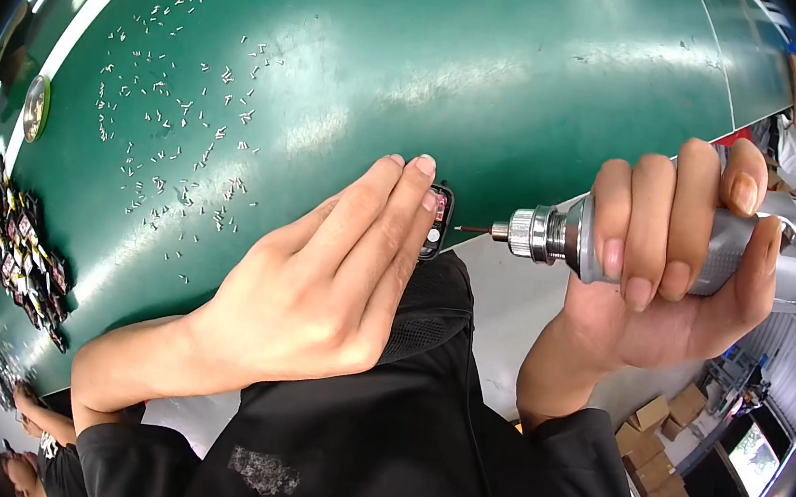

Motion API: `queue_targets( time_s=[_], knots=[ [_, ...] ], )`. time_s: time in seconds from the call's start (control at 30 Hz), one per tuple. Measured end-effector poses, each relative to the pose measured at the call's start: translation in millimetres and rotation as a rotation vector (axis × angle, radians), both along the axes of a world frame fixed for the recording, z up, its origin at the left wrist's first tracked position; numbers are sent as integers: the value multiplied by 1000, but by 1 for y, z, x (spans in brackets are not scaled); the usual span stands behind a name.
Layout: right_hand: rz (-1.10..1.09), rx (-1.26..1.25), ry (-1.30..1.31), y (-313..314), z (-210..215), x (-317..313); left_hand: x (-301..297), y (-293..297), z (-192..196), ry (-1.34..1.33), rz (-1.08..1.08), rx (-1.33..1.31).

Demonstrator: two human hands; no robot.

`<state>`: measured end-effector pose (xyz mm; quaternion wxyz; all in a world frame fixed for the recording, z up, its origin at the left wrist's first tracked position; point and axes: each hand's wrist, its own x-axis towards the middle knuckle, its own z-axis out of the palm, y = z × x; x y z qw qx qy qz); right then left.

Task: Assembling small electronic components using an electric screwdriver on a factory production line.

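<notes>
My left hand (317, 284) lies with its fingers long and close together over a small black device (434, 241) at the near edge of the green table, holding it there. Only the device's right end shows, with a reddish inside and a round pale part; my fingers cover the rest, and my thumb is hidden. At the right, my right hand (674, 248) wraps round a grey electric screwdriver (535, 234), held level. Its thin bit points left at the device, a short gap away from it.
Many small screws (227, 76) lie scattered over the left of the green table (497, 45). Beyond them are a round dish (35, 109) and a heap of small dark parts (24, 253). Other people sit at lower left and far right. Cardboard boxes (656, 470) stand at lower right.
</notes>
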<state>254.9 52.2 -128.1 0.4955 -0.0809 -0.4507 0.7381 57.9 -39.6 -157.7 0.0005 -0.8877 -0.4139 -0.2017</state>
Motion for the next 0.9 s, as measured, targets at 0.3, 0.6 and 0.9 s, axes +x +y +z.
queue_targets(
  time_s=[0.3,0.6,0.9],
  knots=[
    [16,-11,-1,10,-20,-12,-2,0,-9,-24,33,36],
    [191,114,-141,21,-16,-15,-2,2,-13,-82,13,65],
    [183,290,-290,16,1,-33,-5,5,-6,-115,-21,38]
  ],
)
